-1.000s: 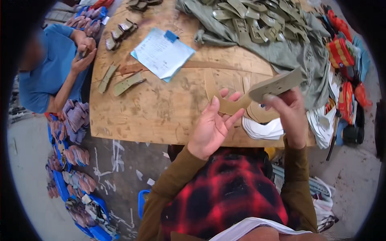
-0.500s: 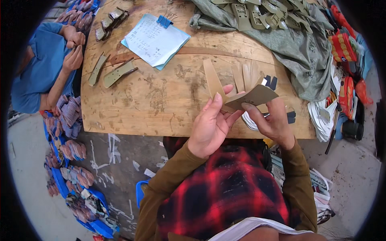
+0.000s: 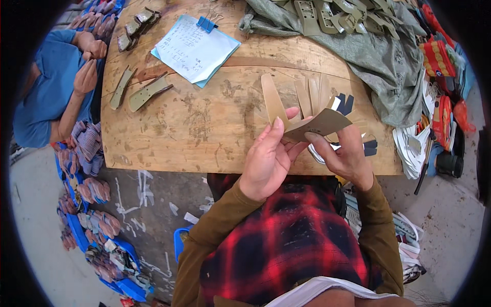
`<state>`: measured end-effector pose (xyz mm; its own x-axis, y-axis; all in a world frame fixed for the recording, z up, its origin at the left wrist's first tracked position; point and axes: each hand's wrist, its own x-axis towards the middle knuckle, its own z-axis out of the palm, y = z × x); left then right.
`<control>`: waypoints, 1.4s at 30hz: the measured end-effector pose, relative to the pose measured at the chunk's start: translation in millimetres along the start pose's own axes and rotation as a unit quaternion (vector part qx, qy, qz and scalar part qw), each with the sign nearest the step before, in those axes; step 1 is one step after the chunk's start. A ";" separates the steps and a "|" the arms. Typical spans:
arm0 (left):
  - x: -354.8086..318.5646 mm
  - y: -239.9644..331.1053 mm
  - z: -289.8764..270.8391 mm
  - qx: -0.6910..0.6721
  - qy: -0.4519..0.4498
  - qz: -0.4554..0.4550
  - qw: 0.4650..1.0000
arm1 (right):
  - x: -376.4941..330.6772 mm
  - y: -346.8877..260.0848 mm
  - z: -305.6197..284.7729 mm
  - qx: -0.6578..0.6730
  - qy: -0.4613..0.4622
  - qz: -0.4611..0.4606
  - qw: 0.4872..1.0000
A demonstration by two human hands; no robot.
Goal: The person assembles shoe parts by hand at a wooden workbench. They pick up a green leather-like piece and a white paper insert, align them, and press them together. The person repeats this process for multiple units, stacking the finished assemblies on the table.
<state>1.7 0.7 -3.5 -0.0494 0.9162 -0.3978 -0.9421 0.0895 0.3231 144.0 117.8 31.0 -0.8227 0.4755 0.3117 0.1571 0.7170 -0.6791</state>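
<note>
Both hands hold a bent khaki shoe-upper piece (image 3: 319,124) above the near edge of the table. My left hand (image 3: 266,161), palm up, pinches its left part between thumb and fingers, where a long tan flap (image 3: 273,100) stands up. On the right, my right hand (image 3: 345,156) grips the other wing with the thumb on the near face; its fingers are partly hidden behind. Just beyond the hands lie fanned tan pieces (image 3: 313,92) and black strips (image 3: 346,105). White pieces (image 3: 315,153) show partly under my right hand.
Papers with a blue binder clip (image 3: 197,48) lie on the wooden table (image 3: 179,133). Two olive cut pieces (image 3: 148,93) rest at left. A grey-green sack (image 3: 373,66) bears a heap of olive pieces (image 3: 337,15). A co-worker in a blue shirt (image 3: 56,87) sits at far left.
The whole view has shifted very slightly. Both hands keep their hold on the khaki piece, its right wing tilted a little differently.
</note>
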 end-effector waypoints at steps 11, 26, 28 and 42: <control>-3.1 -2.1 4.5 0.025 -0.008 0.020 0.999 | -5.2 1.2 6.1 0.022 0.020 0.002 1.000; -21.6 39.7 28.0 0.707 0.080 0.293 0.639 | -16.7 -16.7 14.9 -0.120 0.046 -0.103 0.986; -25.0 32.9 29.6 0.725 0.070 0.296 0.617 | -17.1 -16.0 16.5 -0.127 0.056 -0.097 0.986; -31.4 20.2 17.3 0.721 -0.051 0.311 0.617 | -29.8 -4.2 28.8 -0.148 0.063 -0.057 0.985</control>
<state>-10.1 -19.5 30.4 -0.1629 0.9616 0.2208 0.5260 -0.1047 0.8440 152.1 85.9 5.5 -0.7727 0.4300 0.4670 0.2357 0.8774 -0.4179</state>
